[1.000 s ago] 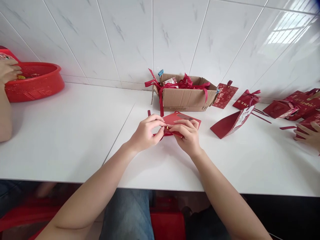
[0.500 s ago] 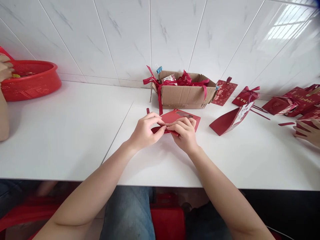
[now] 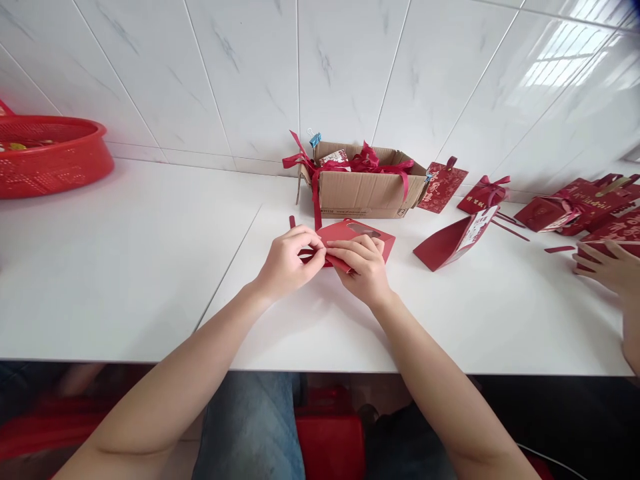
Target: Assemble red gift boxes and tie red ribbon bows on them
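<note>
In front of the cardboard box, a red paper gift box (image 3: 334,232) with a window cut-out lies tilted on the table. My right hand (image 3: 363,265) is closed over its near end, fingers bent across the top. Just left of it, my left hand (image 3: 293,261) pinches a dark red ribbon (image 3: 306,253) between thumb and forefinger. The fingertips of both hands almost meet at the ribbon. What lies under my right fingers is hidden.
A cardboard box (image 3: 370,193) with red ribbons stands against the wall. Right of it are a red tag (image 3: 444,187), an open red gift box (image 3: 453,240) and several finished ones. A red basket (image 3: 55,163) sits far left. Another person's hand (image 3: 607,265) rests on a box at right.
My left fingertips have drawn slightly apart from my right, showing a loop of ribbon. The view has shifted a little, and the other person's hand at the basket has left the picture.
</note>
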Demonstrator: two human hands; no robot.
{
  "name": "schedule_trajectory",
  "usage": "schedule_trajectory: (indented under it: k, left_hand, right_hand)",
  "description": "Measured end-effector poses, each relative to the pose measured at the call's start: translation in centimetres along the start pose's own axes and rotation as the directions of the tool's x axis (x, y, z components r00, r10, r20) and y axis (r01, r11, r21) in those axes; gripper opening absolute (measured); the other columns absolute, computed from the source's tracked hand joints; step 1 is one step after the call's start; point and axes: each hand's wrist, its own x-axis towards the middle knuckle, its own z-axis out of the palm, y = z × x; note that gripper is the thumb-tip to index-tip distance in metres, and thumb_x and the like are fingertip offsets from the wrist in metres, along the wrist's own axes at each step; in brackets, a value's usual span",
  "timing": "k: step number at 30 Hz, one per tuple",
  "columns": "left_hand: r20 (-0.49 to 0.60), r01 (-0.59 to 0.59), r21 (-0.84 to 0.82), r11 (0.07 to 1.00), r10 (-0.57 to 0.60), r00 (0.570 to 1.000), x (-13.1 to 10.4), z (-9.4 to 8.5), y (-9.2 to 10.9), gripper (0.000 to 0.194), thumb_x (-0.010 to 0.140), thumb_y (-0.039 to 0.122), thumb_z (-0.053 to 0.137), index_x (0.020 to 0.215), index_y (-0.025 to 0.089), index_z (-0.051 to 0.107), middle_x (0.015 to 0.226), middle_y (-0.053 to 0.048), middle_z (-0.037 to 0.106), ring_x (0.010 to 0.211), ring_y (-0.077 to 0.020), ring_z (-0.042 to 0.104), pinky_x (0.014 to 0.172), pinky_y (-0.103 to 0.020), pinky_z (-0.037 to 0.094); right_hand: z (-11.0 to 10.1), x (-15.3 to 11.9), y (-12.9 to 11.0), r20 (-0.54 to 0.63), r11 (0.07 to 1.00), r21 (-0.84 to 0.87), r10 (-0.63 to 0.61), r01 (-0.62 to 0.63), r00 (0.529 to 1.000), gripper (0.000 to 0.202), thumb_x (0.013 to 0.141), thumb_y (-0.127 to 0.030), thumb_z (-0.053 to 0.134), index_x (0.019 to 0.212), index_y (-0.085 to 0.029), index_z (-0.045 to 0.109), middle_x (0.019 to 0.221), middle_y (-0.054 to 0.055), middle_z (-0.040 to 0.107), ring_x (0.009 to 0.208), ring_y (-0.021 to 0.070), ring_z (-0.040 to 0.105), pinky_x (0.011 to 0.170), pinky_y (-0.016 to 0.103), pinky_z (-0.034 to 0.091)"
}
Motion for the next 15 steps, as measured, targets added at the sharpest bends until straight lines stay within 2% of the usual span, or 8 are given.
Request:
schedule_trajectory:
  k: [3, 5, 7, 10, 15]
  left_hand:
    - [0.008, 0.038, 0.044, 0.998, -0.039, 0.999, 0.03, -0.02, -0.09, 0.01, 0.079, 0.019, 0.056, 0.071, 0.018, 0.061, 0.089, -0.006, 0.064, 0.095, -0.0206, 0.06, 0.079, -0.035, 0.056]
    - [0.013, 0.073, 0.115, 0.991, -0.075, 0.997, 0.07, -0.03, -0.2, 0.011, 0.078, 0.02, 0.058, 0.069, 0.019, 0.063, 0.103, -0.008, 0.064, 0.115, -0.0267, 0.051, 0.097, -0.046, 0.048]
    - [0.036, 0.135, 0.169, 0.976, -0.143, 0.989, 0.05, -0.04, -0.33, 0.012, 0.078, 0.021, 0.059, 0.068, 0.02, 0.064, 0.121, -0.008, 0.059, 0.129, -0.0319, 0.037, 0.106, -0.055, 0.036]
    - [0.061, 0.214, 0.182, 0.96, -0.228, 0.972, -0.09, -0.01, -0.55, 0.014, 0.079, 0.024, 0.058, 0.068, 0.02, 0.065, 0.132, -0.008, 0.054, 0.135, -0.0366, 0.025, 0.106, -0.063, 0.029]
    - [0.079, 0.222, 0.147, 0.964, -0.235, 0.969, -0.28, 0.01, -0.67, 0.014, 0.078, 0.024, 0.058, 0.066, 0.02, 0.065, 0.122, -0.009, 0.06, 0.136, -0.038, 0.022, 0.103, -0.064, 0.031]
  right_hand:
    - [-0.03, -0.14, 0.17, 0.054, 1.0, -0.021, 0.003, -0.002, 0.999, 0.012, 0.088, -0.019, 0.06, 0.088, -0.026, 0.07, 0.088, -0.002, 0.075, 0.079, 0.0144, 0.057, 0.077, 0.036, 0.031]
    - [0.0, -0.26, 0.27, 0.1, 0.999, -0.043, 0.001, 0.003, 0.995, 0.014, 0.088, -0.02, 0.059, 0.088, -0.027, 0.071, 0.088, -0.002, 0.074, 0.081, 0.0152, 0.057, 0.078, 0.037, 0.03]
    - [0.07, -0.38, 0.34, 0.117, 0.998, -0.053, -0.019, 0.025, 0.993, 0.016, 0.089, -0.019, 0.058, 0.088, -0.027, 0.071, 0.088, -0.002, 0.074, 0.083, 0.0155, 0.057, 0.078, 0.037, 0.03]
    - [0.22, -0.53, 0.39, 0.14, 0.996, -0.08, -0.033, 0.045, 0.99, 0.02, 0.09, -0.017, 0.056, 0.089, -0.028, 0.072, 0.089, -0.001, 0.073, 0.085, 0.0159, 0.056, 0.078, 0.038, 0.029]
    - [0.26, -0.6, 0.29, 0.176, 0.993, -0.108, -0.018, 0.038, 0.984, 0.023, 0.09, -0.016, 0.054, 0.089, -0.03, 0.072, 0.089, -0.001, 0.072, 0.085, 0.0165, 0.055, 0.078, 0.038, 0.028]
